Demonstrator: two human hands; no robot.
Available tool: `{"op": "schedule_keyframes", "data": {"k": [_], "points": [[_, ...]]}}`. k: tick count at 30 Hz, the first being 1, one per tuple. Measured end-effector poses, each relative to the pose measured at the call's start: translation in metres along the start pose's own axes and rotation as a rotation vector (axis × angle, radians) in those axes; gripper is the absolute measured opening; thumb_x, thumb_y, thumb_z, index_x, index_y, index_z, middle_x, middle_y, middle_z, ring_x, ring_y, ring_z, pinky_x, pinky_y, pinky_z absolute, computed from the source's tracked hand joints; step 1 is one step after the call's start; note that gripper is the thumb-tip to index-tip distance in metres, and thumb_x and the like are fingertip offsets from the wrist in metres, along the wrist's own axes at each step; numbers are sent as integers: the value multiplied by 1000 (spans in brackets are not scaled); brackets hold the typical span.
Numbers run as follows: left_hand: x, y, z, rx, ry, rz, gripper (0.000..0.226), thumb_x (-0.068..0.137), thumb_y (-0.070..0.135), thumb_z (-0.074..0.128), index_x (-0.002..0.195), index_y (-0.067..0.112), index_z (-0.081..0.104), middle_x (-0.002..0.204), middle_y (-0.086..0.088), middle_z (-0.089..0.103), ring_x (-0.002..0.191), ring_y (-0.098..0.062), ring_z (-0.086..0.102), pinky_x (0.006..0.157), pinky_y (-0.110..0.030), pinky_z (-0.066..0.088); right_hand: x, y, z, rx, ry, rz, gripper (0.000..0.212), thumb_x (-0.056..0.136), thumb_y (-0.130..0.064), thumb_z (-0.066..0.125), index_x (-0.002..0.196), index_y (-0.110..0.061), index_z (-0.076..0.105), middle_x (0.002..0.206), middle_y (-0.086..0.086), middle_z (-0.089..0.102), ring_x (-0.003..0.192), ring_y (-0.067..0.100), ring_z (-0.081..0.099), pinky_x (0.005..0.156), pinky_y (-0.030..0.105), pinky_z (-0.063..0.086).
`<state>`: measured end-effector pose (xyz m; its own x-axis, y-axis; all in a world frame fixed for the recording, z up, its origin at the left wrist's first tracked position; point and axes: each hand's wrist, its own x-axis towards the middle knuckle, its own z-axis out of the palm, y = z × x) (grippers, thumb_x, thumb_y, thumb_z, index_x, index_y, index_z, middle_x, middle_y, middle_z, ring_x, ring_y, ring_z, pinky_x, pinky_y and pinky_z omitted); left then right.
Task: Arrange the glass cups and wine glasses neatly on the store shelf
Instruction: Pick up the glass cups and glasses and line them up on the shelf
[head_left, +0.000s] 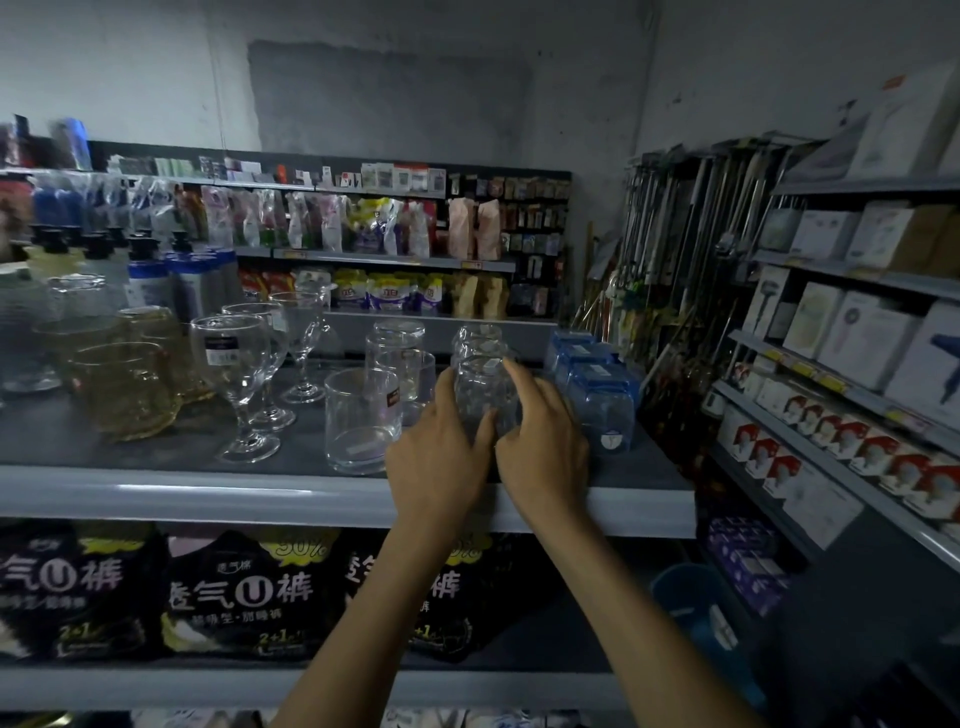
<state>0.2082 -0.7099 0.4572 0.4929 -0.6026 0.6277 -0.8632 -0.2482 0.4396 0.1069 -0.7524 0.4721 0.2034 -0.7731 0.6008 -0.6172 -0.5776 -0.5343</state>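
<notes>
Shelf (208, 493), front right: textured glass cup (485, 395), gripped by left hand (436, 452) and right hand (540, 441), fingers curved round its sides. Plain tumbler (361, 421) just beside; wine glasses (236, 374) further left.

**Textured glass cup (484, 397) gets the squeeze**

The left hand (436, 460) and the right hand (545, 449) clasp it from either side, thumbs against its front, near the shelf (311, 499) edge. Behind the cup, more of its kind stand in line. Just left of it stands a plain tumbler (362, 423). Farther left come the wine glasses (236, 374), then the amber glasses (124, 389). Right of it, against the right hand, sit blue containers (602, 395). Below it lie black packs (244, 592).
</notes>
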Motion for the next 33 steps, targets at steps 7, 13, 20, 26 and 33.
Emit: {"op": "schedule_keyframes", "data": {"k": [7, 13, 20, 26, 33], "points": [[1, 0, 2, -10, 5, -13, 68, 100, 66, 39, 155, 28, 25, 103, -6, 74, 78, -26, 71, 67, -40, 58, 0, 0, 0, 31, -6, -8, 77, 92, -5, 56, 158, -38, 34, 155, -5, 49, 141, 23, 47, 103, 44, 52], [2, -1, 5, -19, 4, -13, 66, 100, 67, 39, 152, 28, 26, 104, -6, 75, 80, -26, 72, 65, -39, 57, -1, 0, -2, 61, -11, -20, 73, 93, -7, 57, 156, -37, 37, 156, -5, 49, 140, 23, 48, 104, 43, 52], [2, -2, 8, -56, 41, 5, 79, 94, 74, 33, 156, 27, 21, 112, -8, 74, 82, -25, 73, 66, -41, 59, -2, 2, -3, 183, 61, -3, 65, 100, -4, 49, 156, -36, 41, 153, -2, 51, 133, 23, 55, 98, 39, 55], [0, 1, 0, -49, 45, 72, 70, 100, 63, 42, 160, 40, 13, 128, -3, 68, 81, -23, 71, 62, -38, 58, 6, 8, -5, 347, 93, 44, 45, 105, -13, 52, 149, -25, 51, 148, -3, 54, 135, 11, 50, 92, -1, 30], [0, 2, 0, 9, 34, 69, 64, 104, 58, 39, 162, 43, 15, 132, -5, 66, 86, -29, 71, 57, -34, 49, 24, 21, -2, 346, -80, 17, 46, 100, -42, 61, 145, -34, 55, 145, -4, 57, 133, 12, 52, 110, 36, 47]]}}
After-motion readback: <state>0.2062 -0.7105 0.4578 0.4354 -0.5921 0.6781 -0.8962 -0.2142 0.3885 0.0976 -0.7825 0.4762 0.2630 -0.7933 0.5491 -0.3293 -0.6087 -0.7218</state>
